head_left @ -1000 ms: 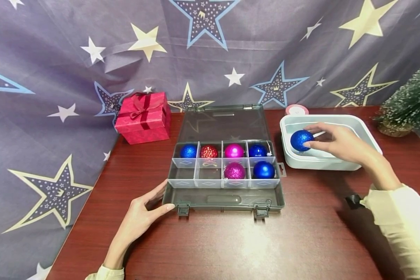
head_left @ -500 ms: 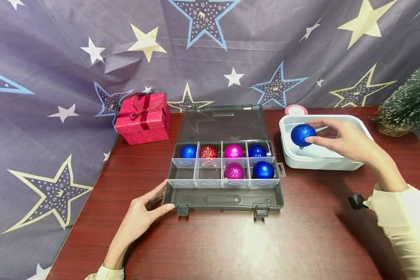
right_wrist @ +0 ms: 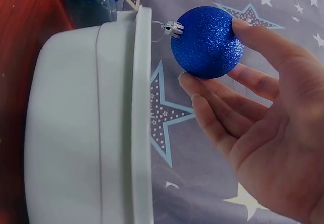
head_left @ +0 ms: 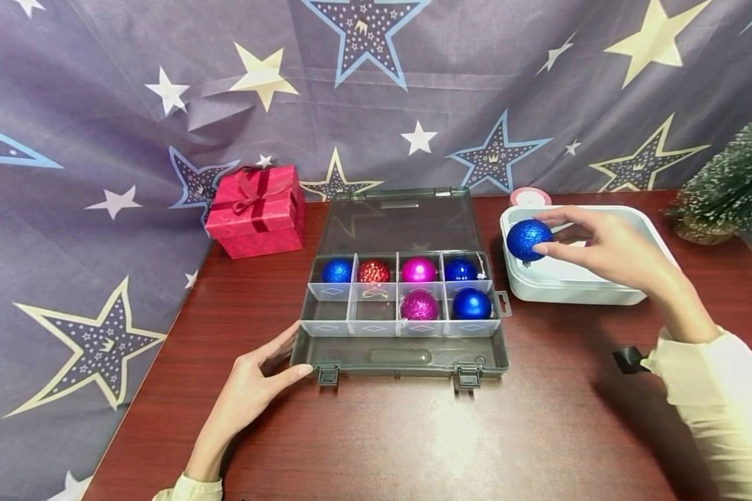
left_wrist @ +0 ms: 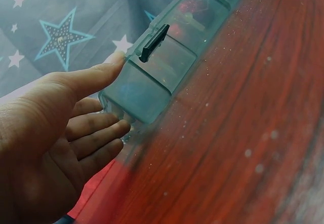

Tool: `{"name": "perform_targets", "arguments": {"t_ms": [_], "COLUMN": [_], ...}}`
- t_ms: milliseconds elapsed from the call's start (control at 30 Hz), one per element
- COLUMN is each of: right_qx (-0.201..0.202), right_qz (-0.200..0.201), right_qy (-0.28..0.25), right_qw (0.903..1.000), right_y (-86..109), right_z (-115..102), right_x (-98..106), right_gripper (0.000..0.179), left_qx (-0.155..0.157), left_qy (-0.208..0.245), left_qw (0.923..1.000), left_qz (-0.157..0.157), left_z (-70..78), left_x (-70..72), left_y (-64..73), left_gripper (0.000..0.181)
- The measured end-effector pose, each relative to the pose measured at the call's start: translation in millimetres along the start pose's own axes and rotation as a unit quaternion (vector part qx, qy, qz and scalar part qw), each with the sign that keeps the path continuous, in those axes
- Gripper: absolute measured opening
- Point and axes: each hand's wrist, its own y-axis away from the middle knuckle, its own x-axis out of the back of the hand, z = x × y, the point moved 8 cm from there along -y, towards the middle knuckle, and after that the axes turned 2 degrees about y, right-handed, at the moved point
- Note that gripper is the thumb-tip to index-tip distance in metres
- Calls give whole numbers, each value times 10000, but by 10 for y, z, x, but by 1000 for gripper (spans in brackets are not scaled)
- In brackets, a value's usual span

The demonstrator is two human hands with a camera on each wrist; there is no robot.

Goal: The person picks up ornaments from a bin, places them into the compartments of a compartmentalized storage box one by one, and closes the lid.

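A glittery blue Christmas bauble is pinched between the thumb and fingers of my right hand, over the left side of a pale plastic tub. Its silver cap and wire loop show in the right wrist view, where the bauble sits above the rim. My left hand rests at the front left corner of a grey see-through compartment box, fingers straight in the left wrist view. The box's lid is tipped back. Several blue, pink and red baubles lie in separate compartments; two in the front row on the left hold none.
Behind the box to the left stands a red gift box with a bow. A small frosted tree is at the far right. Behind the tub lies a round pink-and-white item. A star-patterned cloth hangs along the back.
My right hand has lifted the blue bauble slightly from the tub, shifted right, then moved back left toward the compartment box. The left hand has stayed in place.
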Motion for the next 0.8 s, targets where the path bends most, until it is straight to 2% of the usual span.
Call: {"name": "perform_targets", "arguments": {"t_ms": [233, 333, 567, 800], "right_qx": [-213, -74, 533, 648], "right_qz": [-182, -262, -330, -464], "right_qy": [-274, -489, -719, -766], "right_qw": [9992, 9984, 9954, 9939], "right_y": [-51, -89, -193, -279], "right_z": [-97, -157, -322, -455], "right_x": [-79, -138, -280, -409], "right_gripper": [42, 43, 45, 42], "left_qx": [-12, 3, 6, -16], "left_qy": [-46, -73, -119, -84], "left_qw": [10000, 10000, 9999, 10000], "left_qz": [21, 20, 23, 17], "left_z": [-4, -5, 3, -7], "left_x": [7, 8, 8, 6], "left_y": [2, 3, 3, 0], "left_gripper": [67, 67, 67, 67]}}
